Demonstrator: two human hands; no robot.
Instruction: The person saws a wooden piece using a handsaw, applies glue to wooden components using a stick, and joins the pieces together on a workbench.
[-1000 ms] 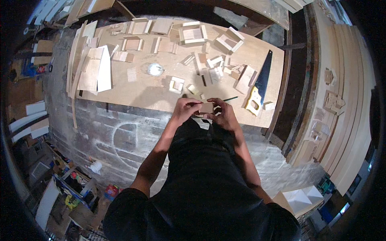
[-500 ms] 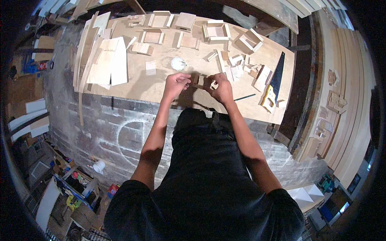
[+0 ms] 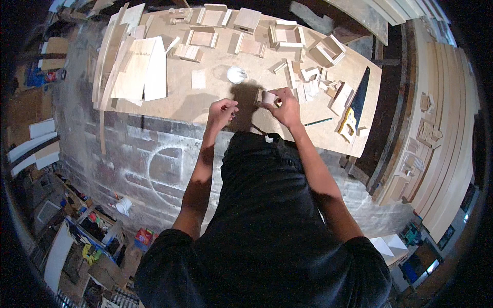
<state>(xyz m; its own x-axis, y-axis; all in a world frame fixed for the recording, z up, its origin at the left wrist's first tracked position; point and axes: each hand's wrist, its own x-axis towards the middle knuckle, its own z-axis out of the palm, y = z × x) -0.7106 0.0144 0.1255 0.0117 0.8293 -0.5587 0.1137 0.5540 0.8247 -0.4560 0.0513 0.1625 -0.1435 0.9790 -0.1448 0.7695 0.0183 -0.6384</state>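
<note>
Wooden piece (image 3: 268, 97), small and pale, sits in the head view over the near middle of the desk (image 3: 218, 56), pinched between the right hand's (image 3: 287, 109) thumb and fingers. Left hand (image 3: 222, 115) is curled near the desk's near edge; whether it grips anything, I cannot tell. Just beyond lies a white round dish (image 3: 236, 75). Wood scraps (image 3: 312, 76), a pencil (image 3: 318, 122) and a saw (image 3: 359, 97) crowd the right side; boards (image 3: 134, 72) cover the left; open boxes (image 3: 286, 35) line the far side.
</note>
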